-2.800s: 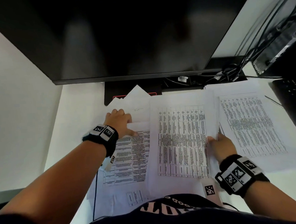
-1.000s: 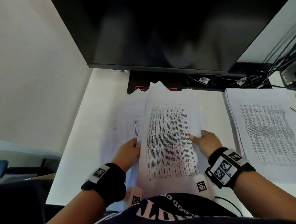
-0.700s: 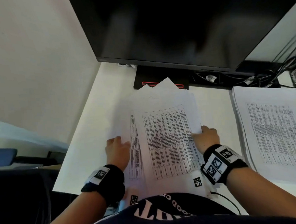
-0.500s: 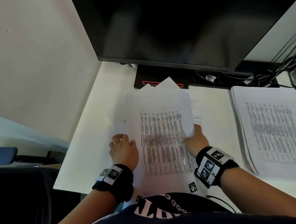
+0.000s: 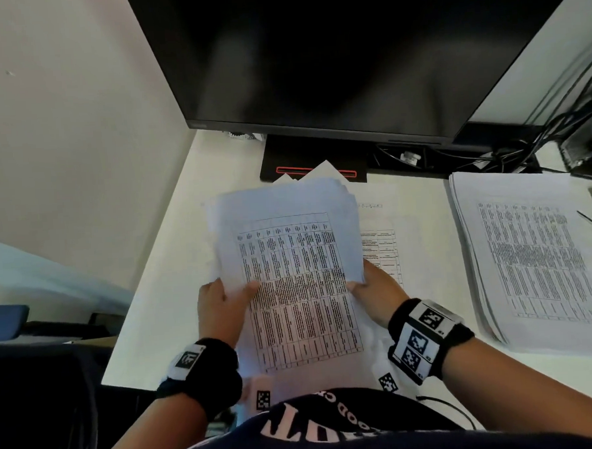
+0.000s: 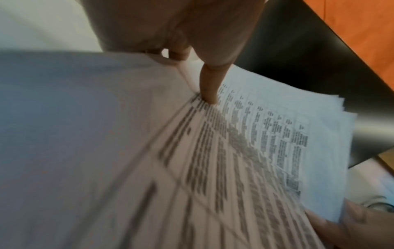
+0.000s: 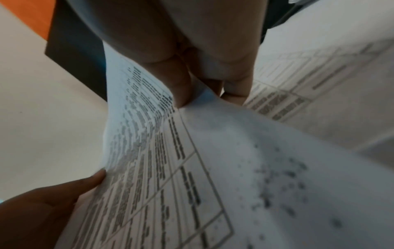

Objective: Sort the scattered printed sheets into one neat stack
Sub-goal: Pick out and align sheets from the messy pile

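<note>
Person seated at a white desk (image 5: 172,251), seen from a head cam looking down. Both hands hold a bundle of printed sheets (image 5: 297,279) lifted just in front of the monitor (image 5: 330,51); top page shows a dense printed table. Sheet edges at the far end are fanned & uneven, not yet squared.

Left hand (image 5: 220,307) grips the bundle's left edge: thumb lies across the top page, other fingers tucked under the paper, so whether they're spread can't be told. In the left wrist view the thumb (image 6: 210,87) presses down on the print.

Right hand (image 5: 377,292) pinches the bundle's right edge, thumb on top, fingers beneath. Right wrist view shows the thumb (image 7: 181,87) & fingers pressed together on the paper edge, page bowing below them.

More loose sheets (image 5: 385,247) lie flat on the desk under and just right of the bundle, some poking out toward the monitor base (image 5: 312,161). A second stack of printed pages (image 5: 530,263) sits on the desk well right of the monitor base, near a tangle of cables (image 5: 523,143). Black wristbands w/ coded markers on both wrists.
</note>
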The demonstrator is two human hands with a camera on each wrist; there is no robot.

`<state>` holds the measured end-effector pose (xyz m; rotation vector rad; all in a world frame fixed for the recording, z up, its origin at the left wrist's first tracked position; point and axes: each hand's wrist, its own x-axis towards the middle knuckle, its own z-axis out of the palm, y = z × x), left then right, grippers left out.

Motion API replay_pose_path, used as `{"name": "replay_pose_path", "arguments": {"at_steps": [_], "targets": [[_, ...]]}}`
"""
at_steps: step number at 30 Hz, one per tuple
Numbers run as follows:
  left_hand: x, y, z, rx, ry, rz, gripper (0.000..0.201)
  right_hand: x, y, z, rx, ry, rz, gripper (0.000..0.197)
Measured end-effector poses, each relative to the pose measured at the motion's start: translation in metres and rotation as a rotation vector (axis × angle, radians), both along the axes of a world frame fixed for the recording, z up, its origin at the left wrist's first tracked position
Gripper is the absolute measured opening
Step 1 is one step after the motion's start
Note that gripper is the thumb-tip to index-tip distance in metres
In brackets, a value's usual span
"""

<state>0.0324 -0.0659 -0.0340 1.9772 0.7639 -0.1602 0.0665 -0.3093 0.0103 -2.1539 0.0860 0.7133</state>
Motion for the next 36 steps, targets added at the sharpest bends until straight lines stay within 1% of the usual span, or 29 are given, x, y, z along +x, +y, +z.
{"name": "replay_pose_path", "arguments": {"at_steps": [2,3,5,7,10,12,14,16,17,19,20,21,22,23,24,26,27,29,30,32,33,34,36], "targets": [[-0.009,0.007,0.003,-0.176,-0.081,0.064,0.05,0.0,-0.004,0.003,0.025,0.001,0.035,0.038],[-0.013,0.011,0.002,-0.259,-0.121,0.077,0.05,0.0,-0.006,0.004,0.034,-0.002,0.052,0.036],[-0.02,0.019,0.005,-0.351,-0.168,0.055,0.062,-0.002,-0.012,0.004,0.061,-0.003,0.077,0.036],[-0.027,0.025,0.007,-0.395,-0.171,0.012,0.075,-0.003,-0.016,0.004,0.083,0.032,0.094,0.033],[-0.035,0.023,0.012,-0.45,-0.086,-0.054,0.087,-0.005,-0.018,0.007,0.049,0.088,0.16,0.033],[-0.036,0.021,0.012,-0.502,-0.058,-0.08,0.087,0.0,-0.019,0.012,-0.058,0.091,0.259,0.04],[-0.034,0.021,0.012,-0.522,-0.062,-0.101,0.08,0.018,-0.022,0.008,-0.129,0.08,0.3,0.05],[-0.032,0.023,0.014,-0.504,-0.083,-0.115,0.071,0.044,-0.03,-0.002,-0.23,0.047,0.226,0.048],[-0.031,0.024,0.014,-0.5,-0.093,-0.128,0.068,0.058,-0.035,-0.009,-0.258,0.007,0.135,0.048],[-0.032,0.026,0.016,-0.507,-0.094,-0.157,0.063,0.077,-0.043,-0.018,-0.191,-0.126,-0.042,0.054],[-0.031,0.026,0.017,-0.505,-0.086,-0.17,0.059,0.086,-0.043,-0.022,-0.177,-0.192,-0.067,0.053],[-0.031,0.026,0.019,-0.499,-0.075,-0.185,0.055,0.093,-0.041,-0.025,-0.182,-0.233,-0.051,0.05],[-0.031,0.026,0.02,-0.494,-0.067,-0.198,0.051,0.099,-0.037,-0.026,-0.203,-0.256,-0.001,0.046],[-0.031,0.027,0.02,-0.492,-0.061,-0.208,0.053,0.106,-0.032,-0.031,-0.231,-0.266,0.062,0.044],[-0.03,0.028,0.02,-0.493,-0.052,-0.209,0.059,0.11,-0.026,-0.032,-0.288,-0.256,0.137,0.045],[-0.03,0.028,0.022,-0.514,-0.027,-0.186,0.067,0.12,-0.017,-0.037,-0.481,-0.24,0.279,0.048],[-0.03,0.028,0.023,-0.533,-0.026,-0.176,0.066,0.126,-0.014,-0.04,-0.569,-0.238,0.334,0.045],[-0.031,0.029,0.027,-0.568,-0.016,-0.164,0.063,0.133,-0.007,-0.04,-0.653,-0.195,0.379,0.033],[-0.031,0.03,0.029,-0.582,-0.01,-0.162,0.063,0.133,-0.003,-0.037,-0.697,-0.166,0.419,0.03],[-0.033,0.034,0.03,-0.608,-0.019,-0.166,0.066,0.129,0.001,-0.035,-0.813,-0.144,0.517,0.034],[-0.034,0.036,0.03,-0.618,-0.028,-0.17,0.069,0.128,-0.002,-0.038,-0.806,-0.151,0.53,0.039],[-0.035,0.037,0.03,-0.622,-0.034,-0.174,0.071,0.122,-0.005,-0.033,-0.749,-0.131,0.501,0.044],[-0.036,0.039,0.029,-0.642,-0.052,-0.17,0.07,0.117,-0.018,-0.03,-0.554,-0.085,0.322,0.049]]}}
